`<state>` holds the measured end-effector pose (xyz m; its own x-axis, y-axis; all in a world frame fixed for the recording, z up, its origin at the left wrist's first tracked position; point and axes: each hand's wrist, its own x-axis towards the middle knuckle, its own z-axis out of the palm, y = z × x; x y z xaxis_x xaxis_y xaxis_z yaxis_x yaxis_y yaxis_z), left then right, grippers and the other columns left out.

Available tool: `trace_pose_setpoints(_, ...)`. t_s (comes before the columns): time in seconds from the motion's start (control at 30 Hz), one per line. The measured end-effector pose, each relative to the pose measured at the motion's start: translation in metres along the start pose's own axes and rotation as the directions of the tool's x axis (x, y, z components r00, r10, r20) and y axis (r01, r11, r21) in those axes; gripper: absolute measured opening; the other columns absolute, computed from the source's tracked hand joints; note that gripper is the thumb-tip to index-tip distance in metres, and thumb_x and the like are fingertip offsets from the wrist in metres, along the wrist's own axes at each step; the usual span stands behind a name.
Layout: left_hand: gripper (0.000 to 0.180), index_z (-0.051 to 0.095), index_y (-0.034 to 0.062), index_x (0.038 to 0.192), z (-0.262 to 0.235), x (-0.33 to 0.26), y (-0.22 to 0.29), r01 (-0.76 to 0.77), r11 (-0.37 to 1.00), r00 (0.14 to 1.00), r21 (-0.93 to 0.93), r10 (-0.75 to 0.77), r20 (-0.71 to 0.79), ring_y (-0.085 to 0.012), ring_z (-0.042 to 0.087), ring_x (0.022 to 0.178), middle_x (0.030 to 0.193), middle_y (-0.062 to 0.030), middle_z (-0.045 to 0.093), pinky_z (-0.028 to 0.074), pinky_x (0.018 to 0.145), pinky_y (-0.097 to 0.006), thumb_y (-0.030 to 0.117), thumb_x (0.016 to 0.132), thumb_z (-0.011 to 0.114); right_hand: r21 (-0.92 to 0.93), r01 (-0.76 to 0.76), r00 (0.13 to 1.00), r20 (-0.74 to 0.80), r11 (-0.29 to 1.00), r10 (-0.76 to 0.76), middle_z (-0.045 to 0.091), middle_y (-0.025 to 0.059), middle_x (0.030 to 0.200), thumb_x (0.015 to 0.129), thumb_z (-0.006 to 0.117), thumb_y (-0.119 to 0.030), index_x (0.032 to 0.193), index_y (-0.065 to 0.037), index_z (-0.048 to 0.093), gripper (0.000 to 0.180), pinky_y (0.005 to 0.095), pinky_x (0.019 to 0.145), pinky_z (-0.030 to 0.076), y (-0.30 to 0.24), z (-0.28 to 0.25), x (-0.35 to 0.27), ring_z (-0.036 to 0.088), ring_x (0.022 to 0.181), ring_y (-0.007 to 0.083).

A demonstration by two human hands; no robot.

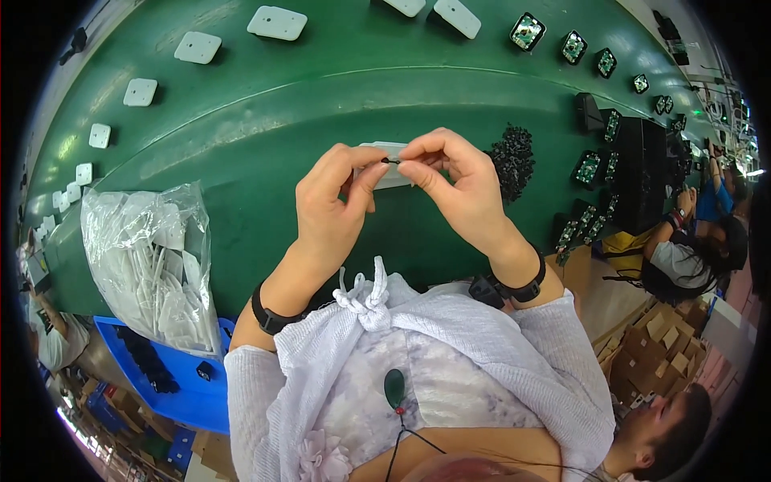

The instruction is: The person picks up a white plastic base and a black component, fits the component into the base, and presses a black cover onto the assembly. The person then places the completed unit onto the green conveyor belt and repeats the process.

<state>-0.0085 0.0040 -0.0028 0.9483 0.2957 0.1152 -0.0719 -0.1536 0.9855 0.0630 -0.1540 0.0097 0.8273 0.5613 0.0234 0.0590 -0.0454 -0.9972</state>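
Observation:
Both hands meet over the green table, pinching one small dark piece point(391, 161) between them. My left hand point(331, 193) has its thumb and forefinger closed at the piece's left end. At the other end, the thumb and forefinger of my right hand point(464, 183) are pressed together. Fingertips cover most of the piece, so its exact kind is unclear. Just behind and under the fingers lies a white plastic cover point(393, 181), partly hidden by both hands. To the right of my right hand sits a heap of small black parts point(514, 161).
A clear bag of white parts point(148, 265) lies at the left, above a blue bin point(193, 402). White covers point(277, 23) line the far side of the green table point(265, 145). Black housings with green circuit boards point(589, 167) and a black box point(642, 173) stand right. People sit nearby.

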Motion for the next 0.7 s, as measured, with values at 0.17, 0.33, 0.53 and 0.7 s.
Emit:
trace_pose_setpoints(0.17, 0.008, 0.064, 0.0016, 0.095, 0.001, -0.002, -0.004, 0.029, 0.999, 0.999, -0.02, -0.028, 0.02, -0.009, 0.055, 0.051, 0.077, -0.0053, 0.059, 0.039, 0.043, -0.022, 0.0, 0.087, 0.064, -0.322, 0.159, 0.985, -0.013, 0.933, -0.173, 0.061, 0.0067, 0.085, 0.081, 0.069, 0.001, 0.091, -0.001, 0.062, 0.013, 0.0293, 0.061, 0.047, -0.009, 0.002, 0.001, 0.058, 0.073, 0.0152)
trace_pose_setpoints(0.33, 0.017, 0.061, 0.0015, 0.106, 0.003, -0.002, 0.006, 0.278, 0.935, 0.96, -0.218, -0.266, 0.086, -0.0093, 0.059, 0.058, 0.082, -0.0058, 0.06, 0.043, 0.047, -0.021, -0.001, 0.089, 0.061, -0.584, 0.443, 0.853, 0.042, 0.68, -0.52, 0.06, 0.0107, 0.08, 0.077, 0.071, -0.001, 0.088, -0.002, 0.06, 0.015, 0.0317, 0.058, 0.046, 0.007, 0.0, 0.008, 0.057, 0.068, 0.0262)
trace_pose_setpoints(0.53, 0.016, 0.056, -0.0074, 0.107, -0.001, -0.002, -0.008, 0.282, 0.859, 0.959, -0.428, -0.236, 0.158, -0.0176, 0.066, 0.081, 0.097, -0.0103, 0.058, 0.056, 0.07, -0.026, -0.004, 0.091, 0.056, -0.639, 0.394, 0.875, 0.042, 0.66, -0.482, 0.057, 0.0077, 0.075, 0.078, 0.071, -0.005, 0.086, -0.003, 0.06, 0.014, 0.031, 0.054, 0.043, 0.003, 0.007, 0.003, 0.054, 0.061, 0.0228)
trace_pose_setpoints(0.7, 0.012, 0.055, -0.0094, 0.102, 0.001, -0.005, -0.005, 0.282, 0.845, 0.959, -0.454, -0.236, 0.155, -0.0195, 0.066, 0.085, 0.103, -0.0104, 0.054, 0.057, 0.077, -0.029, -0.004, 0.091, 0.056, -0.572, 0.226, 0.956, -0.023, 0.789, -0.291, 0.056, 0.004, 0.074, 0.081, 0.068, -0.005, 0.087, -0.004, 0.058, 0.012, 0.0293, 0.054, 0.041, 0.002, 0.012, -0.003, 0.053, 0.062, 0.0167)
